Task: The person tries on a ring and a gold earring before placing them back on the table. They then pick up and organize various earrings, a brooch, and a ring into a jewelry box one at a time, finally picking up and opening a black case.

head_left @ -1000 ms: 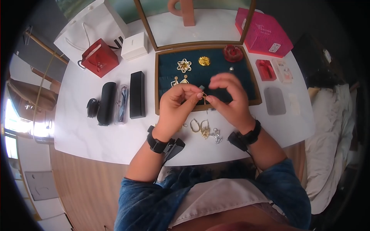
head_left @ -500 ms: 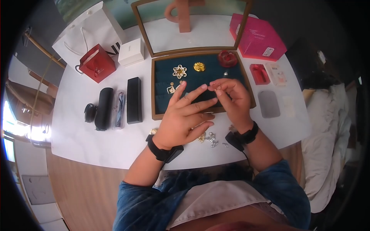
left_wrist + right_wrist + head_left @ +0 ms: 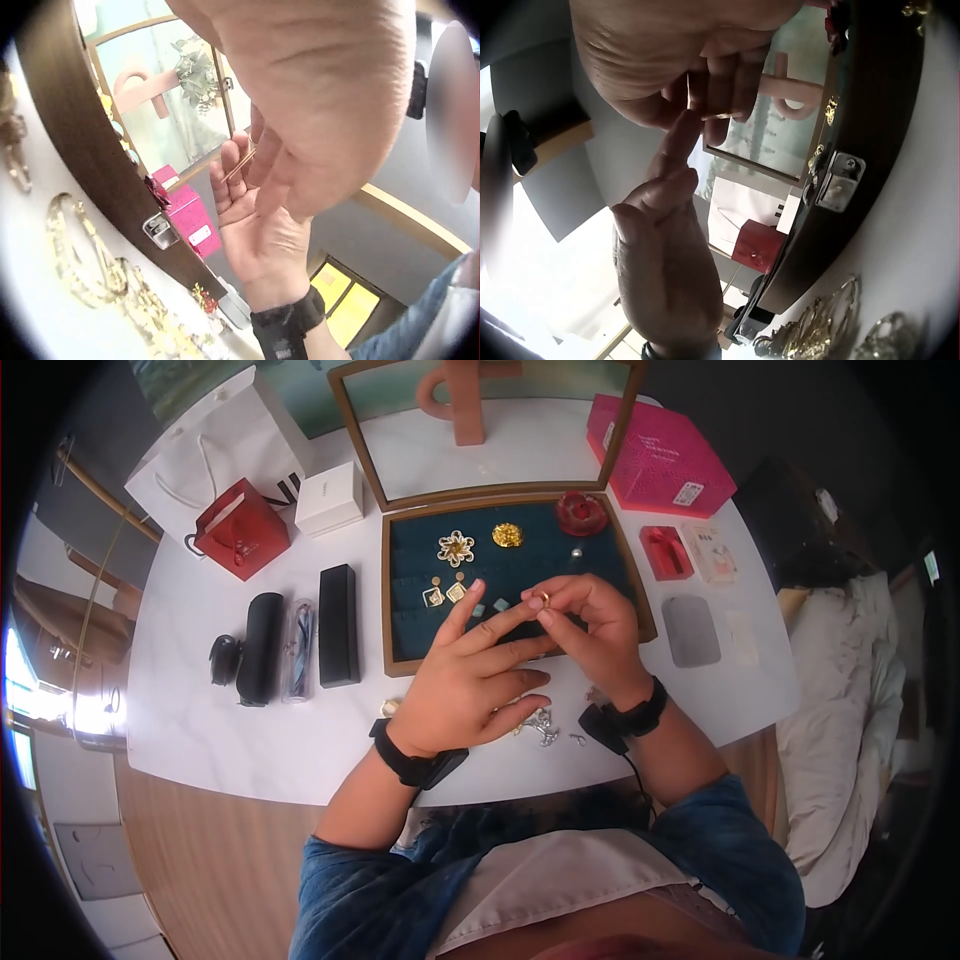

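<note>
In the head view, the left hand (image 3: 470,685) is open, its fingers spread above the near edge of a wooden jewellery case (image 3: 390,600) on the white bench (image 3: 240,745). The right hand (image 3: 600,635) grips a small gold ring (image 3: 545,600) between thumb and fingers, at the tip of an extended left finger. In the case's dark green lining lie a flower brooch (image 3: 456,548), a round gold brooch (image 3: 508,535), a red flower (image 3: 581,513) and two square earrings (image 3: 445,594); the glass lid (image 3: 490,445) stands raised behind them. Silver jewellery (image 3: 541,728) lies on the bench in front of the case. Left of the case are a long black box (image 3: 338,625), a small white box (image 3: 330,500) and a red paper bag (image 3: 243,530); to its right are a pink box (image 3: 660,458) and a grey tray (image 3: 691,631).

In the left wrist view, the left hand fills the top, close to the lens, and the right hand reaches up from below, with the thin gold ring at its fingers. A metal latch (image 3: 160,231) shows on the case, and gold jewellery (image 3: 82,259) lies beside it.

In the right wrist view, the ring shows edge-on at the right hand's fingers, touching or very near the left fingertip; which, I cannot tell.
</note>
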Demonstrator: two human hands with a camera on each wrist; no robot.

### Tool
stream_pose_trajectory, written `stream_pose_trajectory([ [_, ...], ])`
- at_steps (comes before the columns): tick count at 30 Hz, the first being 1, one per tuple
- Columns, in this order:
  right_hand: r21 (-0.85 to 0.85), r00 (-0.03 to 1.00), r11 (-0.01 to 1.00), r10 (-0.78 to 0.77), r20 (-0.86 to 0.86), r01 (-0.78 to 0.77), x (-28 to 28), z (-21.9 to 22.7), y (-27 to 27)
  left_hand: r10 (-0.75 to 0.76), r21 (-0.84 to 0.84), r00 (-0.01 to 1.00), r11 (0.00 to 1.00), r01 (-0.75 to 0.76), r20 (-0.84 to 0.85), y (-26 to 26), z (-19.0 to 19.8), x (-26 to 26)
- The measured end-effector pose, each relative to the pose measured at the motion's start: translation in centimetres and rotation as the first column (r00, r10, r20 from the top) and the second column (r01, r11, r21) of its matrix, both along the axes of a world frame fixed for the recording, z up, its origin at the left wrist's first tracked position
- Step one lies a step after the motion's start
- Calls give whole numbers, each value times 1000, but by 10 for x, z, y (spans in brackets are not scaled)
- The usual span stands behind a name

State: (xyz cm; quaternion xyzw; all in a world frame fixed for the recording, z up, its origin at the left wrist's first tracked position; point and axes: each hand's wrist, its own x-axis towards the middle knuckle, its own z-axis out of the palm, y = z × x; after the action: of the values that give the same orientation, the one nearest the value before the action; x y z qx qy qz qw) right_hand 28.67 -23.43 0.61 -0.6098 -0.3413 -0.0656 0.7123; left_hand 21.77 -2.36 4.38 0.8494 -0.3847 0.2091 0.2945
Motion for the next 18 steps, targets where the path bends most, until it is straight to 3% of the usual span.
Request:
stream_pose_trajectory([
  [8, 105, 957, 988, 135, -257, -111, -4, -1, -3, -31, -27, 999, 999, 30, -30, -3, -2, -1],
  [14, 109, 969, 986, 144, -199, -124, -6, 1, -4, -23, -30, 999, 999, 22, -32, -3, 0, -1],
  [18, 195, 954, 975, 155, -255, -106, -9, 3, -2, -32, -31, 998, 999, 30, -45, -4, -1, -2],
])
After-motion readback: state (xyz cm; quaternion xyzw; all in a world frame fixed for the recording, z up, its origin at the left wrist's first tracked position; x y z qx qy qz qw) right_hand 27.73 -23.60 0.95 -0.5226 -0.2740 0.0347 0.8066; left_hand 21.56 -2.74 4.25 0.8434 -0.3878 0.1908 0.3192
